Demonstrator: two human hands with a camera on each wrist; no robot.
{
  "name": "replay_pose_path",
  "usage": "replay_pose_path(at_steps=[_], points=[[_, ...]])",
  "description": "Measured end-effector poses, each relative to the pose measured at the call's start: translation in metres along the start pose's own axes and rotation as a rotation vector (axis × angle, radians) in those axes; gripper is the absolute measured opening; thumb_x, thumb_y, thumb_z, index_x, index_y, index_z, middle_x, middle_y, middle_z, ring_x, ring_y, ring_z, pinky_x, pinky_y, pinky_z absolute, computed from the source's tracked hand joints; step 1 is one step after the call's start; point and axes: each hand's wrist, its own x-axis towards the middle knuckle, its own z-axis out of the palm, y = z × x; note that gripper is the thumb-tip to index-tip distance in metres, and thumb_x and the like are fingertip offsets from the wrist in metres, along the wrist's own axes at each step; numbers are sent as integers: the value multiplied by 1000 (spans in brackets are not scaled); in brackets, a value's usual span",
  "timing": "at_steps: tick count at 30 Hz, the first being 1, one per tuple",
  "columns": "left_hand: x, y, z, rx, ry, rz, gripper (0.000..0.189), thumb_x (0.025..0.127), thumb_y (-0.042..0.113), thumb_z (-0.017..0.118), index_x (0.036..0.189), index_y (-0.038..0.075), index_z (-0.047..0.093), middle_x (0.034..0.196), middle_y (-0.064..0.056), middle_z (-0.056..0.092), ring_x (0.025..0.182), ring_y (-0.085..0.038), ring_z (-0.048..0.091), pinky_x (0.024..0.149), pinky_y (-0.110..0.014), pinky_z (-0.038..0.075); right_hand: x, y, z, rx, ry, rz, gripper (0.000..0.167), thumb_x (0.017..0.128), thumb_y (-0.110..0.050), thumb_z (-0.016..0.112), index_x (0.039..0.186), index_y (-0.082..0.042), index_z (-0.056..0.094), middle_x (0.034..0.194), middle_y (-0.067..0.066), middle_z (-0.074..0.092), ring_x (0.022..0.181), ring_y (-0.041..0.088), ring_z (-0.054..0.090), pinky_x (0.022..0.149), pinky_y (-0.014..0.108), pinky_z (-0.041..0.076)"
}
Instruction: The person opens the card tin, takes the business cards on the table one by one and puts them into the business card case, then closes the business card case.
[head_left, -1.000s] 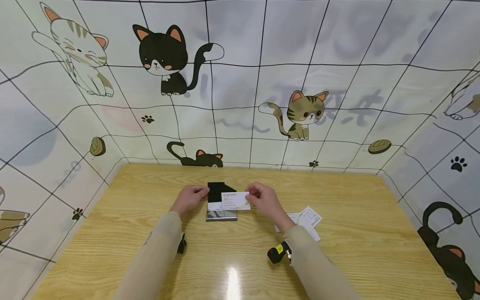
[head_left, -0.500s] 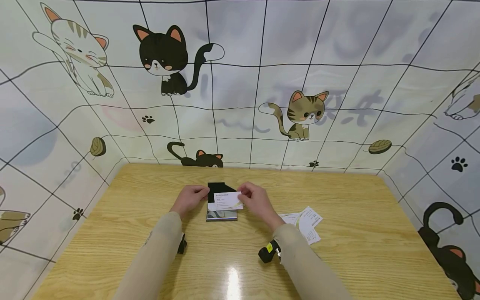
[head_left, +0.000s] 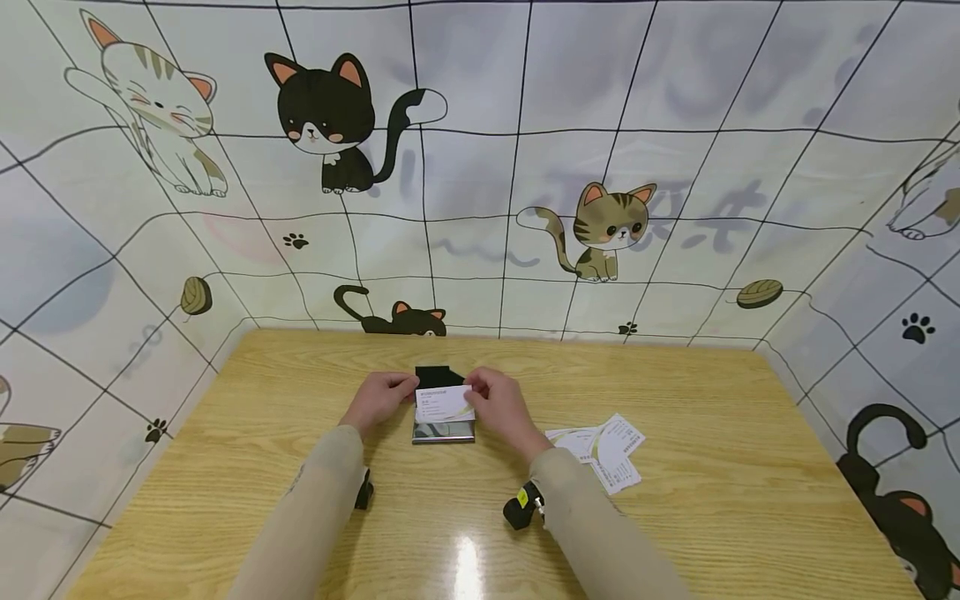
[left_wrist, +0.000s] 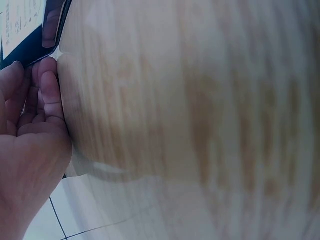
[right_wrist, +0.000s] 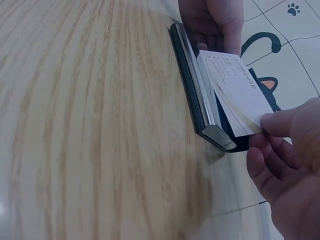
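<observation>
A business card case lies on the wooden table, its black flap [head_left: 435, 377] folded back and its shiny metal part [head_left: 443, 432] towards me. My left hand [head_left: 377, 400] pinches the flap's left edge between thumb and fingers; the left wrist view shows this hand [left_wrist: 35, 115] at the case's corner. Between the thumb and fingers of my right hand [head_left: 502, 406] is the right end of a white business card [head_left: 442, 404]. That card [right_wrist: 237, 90] lies tilted over the case's opening, with at least one more card edge under it in the right wrist view.
Several loose white business cards [head_left: 603, 446] lie overlapping on the table [head_left: 712, 500], right of the right wrist. Black cameras [head_left: 519, 507] are strapped to the wrists. A cat-print sheet [head_left: 480, 167] stands behind the table's far edge and along both sides.
My right hand has moved left with the business card, bringing it from partly beside the case to squarely over it. The left hand has kept its place on the flap.
</observation>
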Motion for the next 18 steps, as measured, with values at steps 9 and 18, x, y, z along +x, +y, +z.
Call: replay_pose_path(at_steps=[9,18], points=[[0,-1,1,3,-1,11,33,105,27,62,127,5,74,122,-13,74,123,-31,63,114,-51,41,1,4,5,-81,-24,3,2,95,-3,72,95,-1,72,81,3,61,75,14,52,67,25,45],[0,-2,0,26,15,36,29,105,26,63,120,5,77,104,-8,76,105,-25,69,108,-49,46,-2,7,6,-142,-36,-60,7,93,2,72,98,-1,76,86,6,66,76,14,53,68,26,47]])
